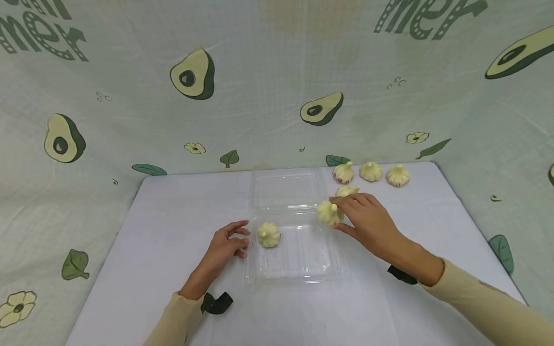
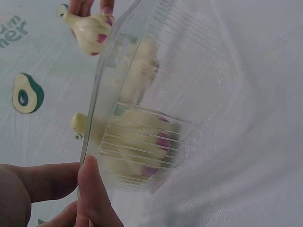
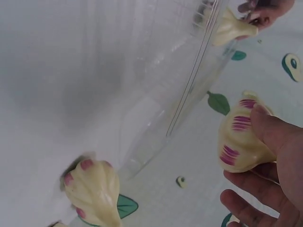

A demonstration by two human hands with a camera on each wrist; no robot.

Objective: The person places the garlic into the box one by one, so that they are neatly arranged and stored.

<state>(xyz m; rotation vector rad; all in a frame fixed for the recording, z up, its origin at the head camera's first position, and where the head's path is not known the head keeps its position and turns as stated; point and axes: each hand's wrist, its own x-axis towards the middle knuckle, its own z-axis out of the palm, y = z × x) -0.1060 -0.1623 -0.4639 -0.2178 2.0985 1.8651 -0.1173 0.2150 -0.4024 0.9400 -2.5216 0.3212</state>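
A clear plastic clamshell container (image 1: 303,257) lies opened out, its lid (image 1: 285,187) folded back behind the base. One garlic bulb (image 1: 269,235) sits in the left part of the base. At the base's left rim, my left hand (image 1: 226,245) pinches the edge between thumb (image 2: 92,182) and fingers. My right hand (image 1: 368,223) holds another garlic bulb (image 3: 241,135) by thumb and fingertips, above the base's back right corner. Purple streaks mark this bulb's side in the right wrist view.
Behind the right hand lies a partly hidden garlic bulb (image 1: 346,191). Three more stand at the back right: a left one (image 1: 343,174), a middle one (image 1: 371,171) and a right one (image 1: 398,176). An avocado-print cloth (image 1: 259,96) rises behind the white table (image 1: 190,202).
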